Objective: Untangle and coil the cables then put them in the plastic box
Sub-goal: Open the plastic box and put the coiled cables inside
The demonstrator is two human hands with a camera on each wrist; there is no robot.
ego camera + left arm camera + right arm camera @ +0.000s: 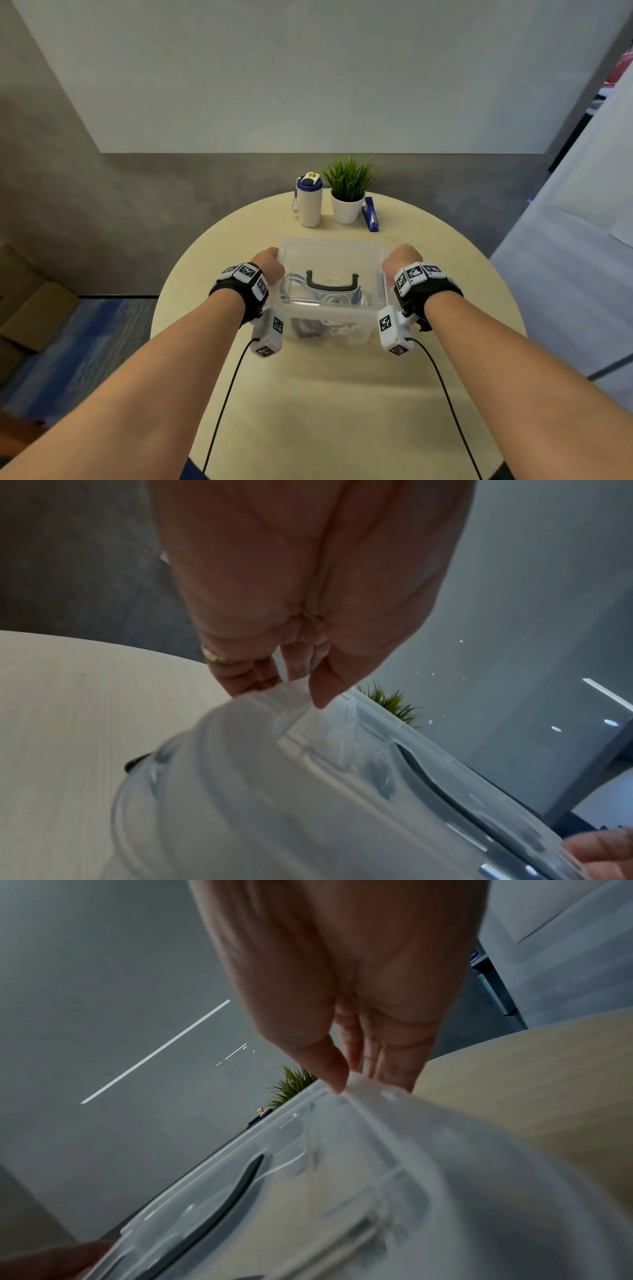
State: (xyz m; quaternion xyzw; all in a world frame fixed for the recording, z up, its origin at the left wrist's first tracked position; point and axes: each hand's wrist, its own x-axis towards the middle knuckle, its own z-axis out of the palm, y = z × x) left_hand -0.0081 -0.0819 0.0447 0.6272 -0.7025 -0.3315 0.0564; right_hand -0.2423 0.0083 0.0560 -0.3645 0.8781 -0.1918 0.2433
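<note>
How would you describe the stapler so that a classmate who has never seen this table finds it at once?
Start at the round table and look to its far edge, behind the clear box. Three things stand there in a row: a bottle, a potted plant, then the stapler on the right. It alone lies low and is all blue.

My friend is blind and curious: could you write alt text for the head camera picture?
Two hands, left and right, grip the ends of a clear plastic box with a dark handle on its lid, cables inside, on a round pale wooden table. Behind stand a white and blue bottle, a potted green plant and a blue stapler.
</note>
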